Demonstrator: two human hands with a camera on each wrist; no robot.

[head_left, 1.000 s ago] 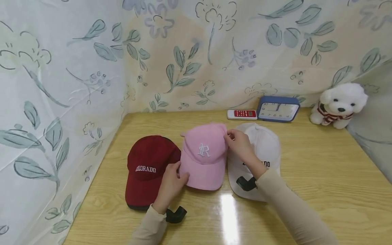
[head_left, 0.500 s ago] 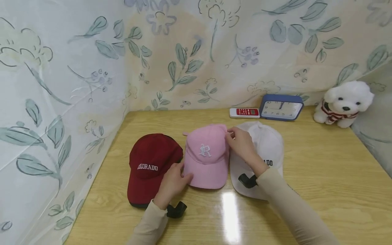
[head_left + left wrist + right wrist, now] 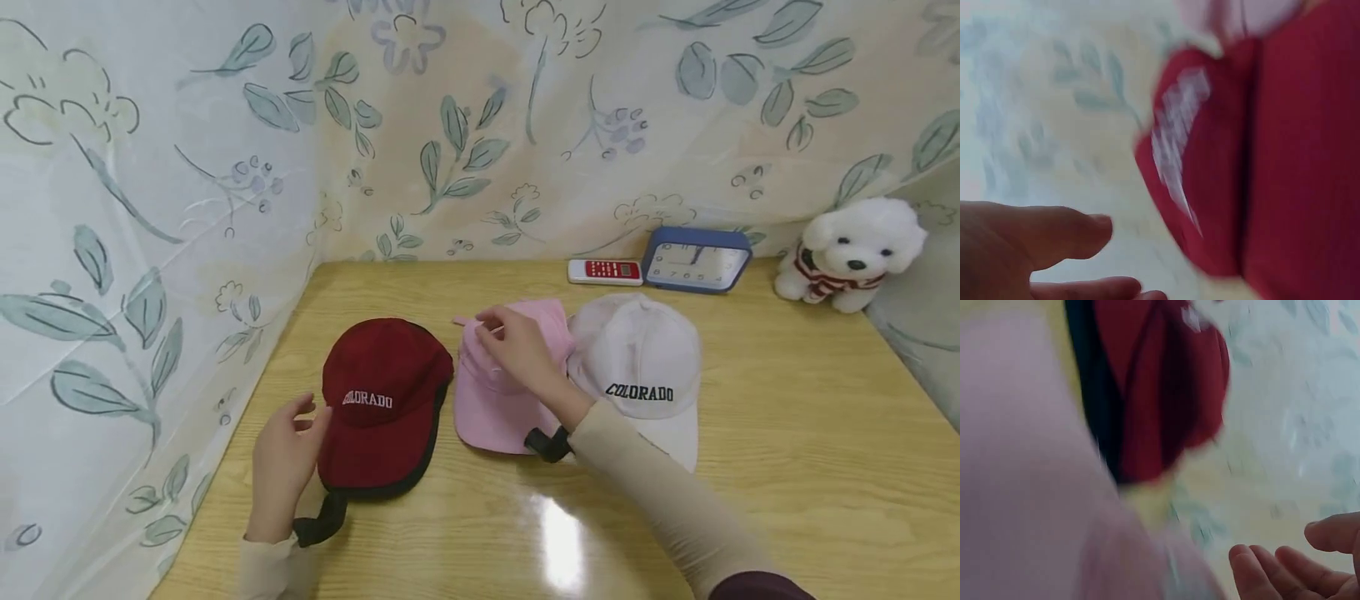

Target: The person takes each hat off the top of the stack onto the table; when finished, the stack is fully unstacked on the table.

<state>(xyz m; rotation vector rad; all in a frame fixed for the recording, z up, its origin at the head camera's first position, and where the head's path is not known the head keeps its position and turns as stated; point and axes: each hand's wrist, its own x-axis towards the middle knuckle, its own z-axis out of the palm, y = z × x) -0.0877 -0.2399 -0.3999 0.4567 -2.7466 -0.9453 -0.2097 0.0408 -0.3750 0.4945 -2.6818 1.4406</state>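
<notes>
Three caps stand in a row on the table: a dark red cap [image 3: 386, 358] lettered COLORADO, a pink cap [image 3: 480, 417], and a white cap [image 3: 652, 350] also lettered COLORADO. Just left of the red cap is my left hand [image 3: 285, 454], fingers loosely bent and nothing held; a gap shows between thumb and fingers in the left wrist view. My right hand [image 3: 517, 346] hovers over the pink cap's crown and hides its emblem. Its fingers are relaxed, with nothing between them, and the right wrist view shows them apart from the pink brim [image 3: 1016, 456].
At the back of the wooden table [image 3: 810, 433] lie a red and white remote-like device [image 3: 604, 272] and a blue clock [image 3: 697, 259]. A white plush dog [image 3: 851, 254] sits at the back right. Floral cloth [image 3: 225, 167] hangs behind and at the left.
Both hands have let go of the pink cap. My left hand moved left to the red cap's far side; my right hand moved left over the pink cap, uncovering the white cap's lettering.
</notes>
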